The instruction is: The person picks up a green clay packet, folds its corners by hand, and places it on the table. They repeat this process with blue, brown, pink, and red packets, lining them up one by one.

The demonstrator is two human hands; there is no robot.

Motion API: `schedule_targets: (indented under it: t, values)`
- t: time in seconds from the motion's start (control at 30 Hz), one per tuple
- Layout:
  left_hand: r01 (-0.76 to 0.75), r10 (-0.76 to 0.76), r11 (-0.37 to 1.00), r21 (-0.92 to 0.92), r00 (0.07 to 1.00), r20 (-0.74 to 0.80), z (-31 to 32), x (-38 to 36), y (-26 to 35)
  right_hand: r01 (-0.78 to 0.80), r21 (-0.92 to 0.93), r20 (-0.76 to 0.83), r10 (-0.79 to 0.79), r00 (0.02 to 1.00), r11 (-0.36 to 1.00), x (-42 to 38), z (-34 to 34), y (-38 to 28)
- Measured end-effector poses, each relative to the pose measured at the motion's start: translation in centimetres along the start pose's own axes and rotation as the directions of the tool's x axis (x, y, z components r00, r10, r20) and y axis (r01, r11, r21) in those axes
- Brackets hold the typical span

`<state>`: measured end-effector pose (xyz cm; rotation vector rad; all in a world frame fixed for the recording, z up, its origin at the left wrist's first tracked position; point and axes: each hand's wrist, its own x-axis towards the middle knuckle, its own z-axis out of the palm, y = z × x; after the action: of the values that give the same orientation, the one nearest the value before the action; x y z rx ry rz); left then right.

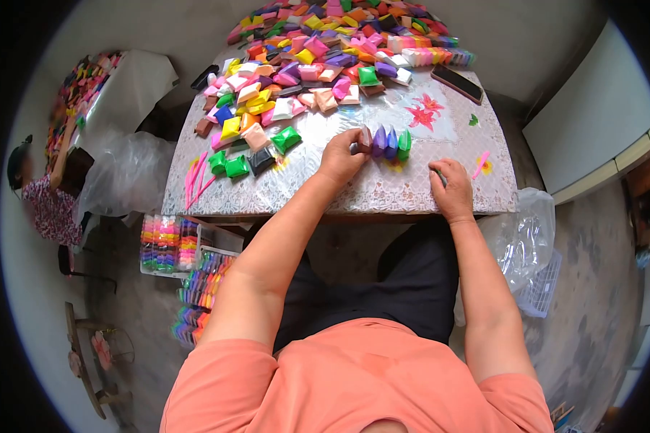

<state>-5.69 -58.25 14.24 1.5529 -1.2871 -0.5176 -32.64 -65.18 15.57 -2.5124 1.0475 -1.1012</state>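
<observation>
My left hand (343, 154) is closed on a brown packet (366, 140) at the left end of a short row standing on edge. Beside it in that row are purple packets (391, 144) and a green packet (404, 145). To the right, my right hand (453, 189) rests near the table's front edge with its fingers curled. Something small and dark shows at its fingertips, but I cannot tell what. Left of my left hand lie a loose green packet (287, 140) and a black packet (261, 161).
A big heap of colourful packets (318, 54) covers the back of the lace-covered table (310, 195). A phone (457, 84) lies at the back right, pink strips (196, 180) at the left. Filled trays (167, 245) stand below left. Another person (50, 195) sits far left.
</observation>
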Motion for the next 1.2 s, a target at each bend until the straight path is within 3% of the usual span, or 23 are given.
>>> schedule_targets:
  t: [0.17, 0.3, 0.47, 0.67, 0.77, 0.87, 0.93, 1.0, 1.07, 1.17, 1.2]
  values:
    - [-0.046, 0.057, 0.990, 0.133, 0.995, -0.076, 0.3, -0.5, 0.1, 0.021, -0.015, 0.005, -0.021, 1.000, 1.000, 0.1, 0.3, 0.2]
    - [-0.008, 0.018, 0.990, 0.141, 0.998, -0.065, -0.2, -1.1, 1.9, 0.026, -0.018, 0.016, -0.025, 1.000, 0.999, 0.0, 0.4, 0.2]
    - [-0.070, 0.088, 0.989, 0.130, 0.986, -0.141, 0.1, -1.5, 2.3, 0.023, -0.022, 0.030, -0.022, 0.999, 1.000, 0.1, 0.3, 0.1]
    - [0.022, -0.014, 0.980, 0.195, 0.999, -0.039, -0.4, -1.5, 2.7, 0.038, -0.005, 0.017, -0.038, 0.999, 0.999, 0.1, 0.2, 0.1]
    - [-0.004, 0.026, 0.989, 0.146, 0.988, -0.151, -0.1, -2.1, 2.2, 0.039, -0.001, 0.002, -0.039, 0.999, 0.999, 0.0, 0.2, 0.1]
    - [-0.153, 0.174, 0.979, 0.134, 0.972, -0.157, -1.8, -3.1, 0.7, 0.040, -0.007, -0.004, -0.040, 0.999, 0.999, 0.0, 0.2, 0.0]
    - [-0.113, 0.163, 0.952, 0.284, 0.974, -0.159, -4.2, -4.3, 1.2, 0.028, 0.001, 0.001, -0.028, 1.000, 1.000, 0.0, 0.2, 0.0]
    - [-0.126, 0.231, 0.846, 0.518, 0.962, -0.144, -6.8, -5.3, 1.1, 0.022, 0.000, 0.006, -0.022, 1.000, 1.000, 0.0, 0.1, -0.1]
    - [-0.137, 0.322, 0.614, 0.777, 0.943, -0.089, -8.8, -6.1, 0.8, 0.024, -0.007, 0.003, -0.024, 1.000, 1.000, 0.0, 0.1, -0.2]
    - [-0.070, 0.267, 0.398, 0.915, 0.963, -0.042, -11.2, -6.5, -0.3, 0.042, -0.014, -0.007, -0.042, 0.999, 0.999, 0.1, 0.2, -0.2]
    - [-0.059, 0.236, 0.407, 0.912, 0.971, -0.043, -11.9, -6.6, -1.1, 0.046, -0.011, -0.014, -0.046, 0.999, 0.999, 0.1, 0.2, -0.1]
